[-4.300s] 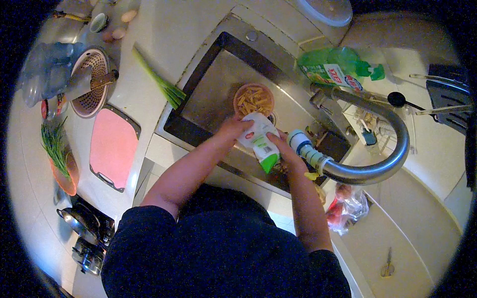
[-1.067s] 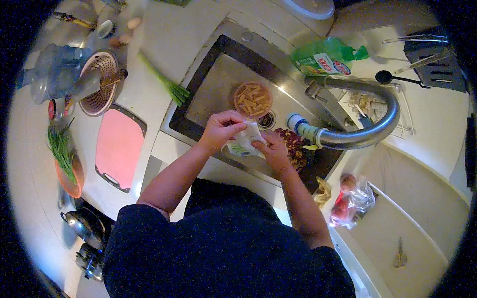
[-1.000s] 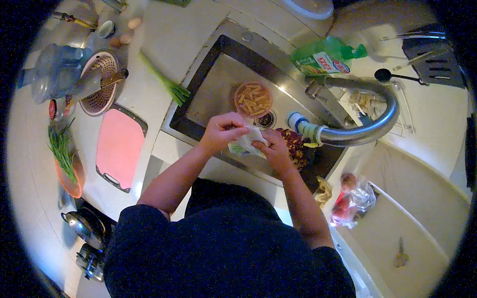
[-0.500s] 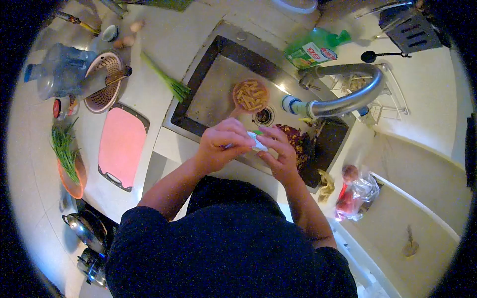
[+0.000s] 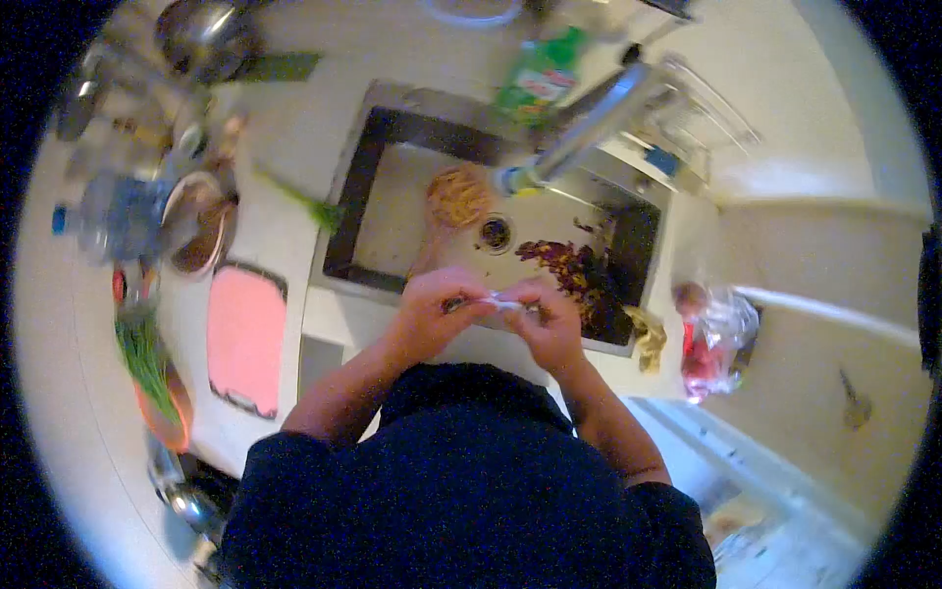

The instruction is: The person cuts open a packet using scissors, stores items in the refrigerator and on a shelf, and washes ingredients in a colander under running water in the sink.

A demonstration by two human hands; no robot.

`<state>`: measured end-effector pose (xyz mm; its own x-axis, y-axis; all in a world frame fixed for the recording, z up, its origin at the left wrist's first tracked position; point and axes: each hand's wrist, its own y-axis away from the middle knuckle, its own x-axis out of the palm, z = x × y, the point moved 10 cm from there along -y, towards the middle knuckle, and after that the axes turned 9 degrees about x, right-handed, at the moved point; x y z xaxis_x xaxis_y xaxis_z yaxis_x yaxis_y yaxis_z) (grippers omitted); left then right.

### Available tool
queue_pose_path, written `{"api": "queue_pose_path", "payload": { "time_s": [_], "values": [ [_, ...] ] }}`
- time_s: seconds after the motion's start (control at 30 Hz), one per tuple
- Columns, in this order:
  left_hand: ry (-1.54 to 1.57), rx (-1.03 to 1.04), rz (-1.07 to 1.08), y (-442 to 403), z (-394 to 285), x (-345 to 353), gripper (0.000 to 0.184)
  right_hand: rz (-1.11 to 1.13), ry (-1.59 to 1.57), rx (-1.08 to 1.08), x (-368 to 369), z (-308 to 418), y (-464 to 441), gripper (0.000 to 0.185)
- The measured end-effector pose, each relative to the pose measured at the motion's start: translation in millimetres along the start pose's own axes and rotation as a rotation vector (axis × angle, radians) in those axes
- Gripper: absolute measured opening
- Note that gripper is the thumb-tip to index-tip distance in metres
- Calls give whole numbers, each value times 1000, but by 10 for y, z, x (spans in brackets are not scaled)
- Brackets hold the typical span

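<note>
Both hands (image 5: 439, 312) (image 5: 547, 326) pinch a narrow, pliable white packet (image 5: 503, 303).

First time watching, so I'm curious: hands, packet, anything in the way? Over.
Left fingers and right fingers pinching white packet. Packet mostly hidden, by near edge of sink. Tap beyond, nothing seen blocking.

White packet (image 5: 503, 303): mostly hidden by the left hand (image 5: 439, 309) and right hand (image 5: 548, 324); print unreadable.
Pieces (image 5: 458, 191), toward sink's (image 5: 350, 187) far edge: blurred, kind unclear.
Green bottle (image 5: 542, 79), beyond that edge: label smeared.
Metal pan (image 5: 199, 506), counter's (image 5: 257, 447) near left corner: partly behind dark sleeve (image 5: 270, 471).
Round rim (image 5: 471, 20), counter's far edge: cut off above.
</note>
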<state>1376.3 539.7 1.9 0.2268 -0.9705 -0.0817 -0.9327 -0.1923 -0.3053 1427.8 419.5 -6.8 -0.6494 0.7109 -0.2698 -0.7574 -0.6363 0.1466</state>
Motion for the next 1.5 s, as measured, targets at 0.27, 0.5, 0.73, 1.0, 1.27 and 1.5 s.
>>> {"api": "queue_pose_path", "payload": {
  "time_s": [0.27, 0.5, 0.73, 1.0, 1.27, 1.5],
  "values": [
    [-6, -304, 424, 237, -21, 1290, 11, -405, -127, 293, -744, -313, 1253, 13],
    [121, -114, 780, 847, -695, 2836, 18, -702, -507, 219, -1199, -659, 2801, 12],
    [29, 26, 1075, 2200, -1017, 4629, 15, -936, 39, 125, -1881, -764, 5175, 17],
    [-67, 460, 1172, 3484, -1353, 6347, 13, -1781, 257, 39, -3317, -43, 9238, 26],
    [1, 88, 1323, 4054, -1803, 8338, 13, -1588, 409, 86, -5425, 561, 10676, 44],
    [143, 210, 1249, 4700, -1680, 10577, 14, -1537, 717, 317, -6783, 954, 12057, 49]
  ]
}}
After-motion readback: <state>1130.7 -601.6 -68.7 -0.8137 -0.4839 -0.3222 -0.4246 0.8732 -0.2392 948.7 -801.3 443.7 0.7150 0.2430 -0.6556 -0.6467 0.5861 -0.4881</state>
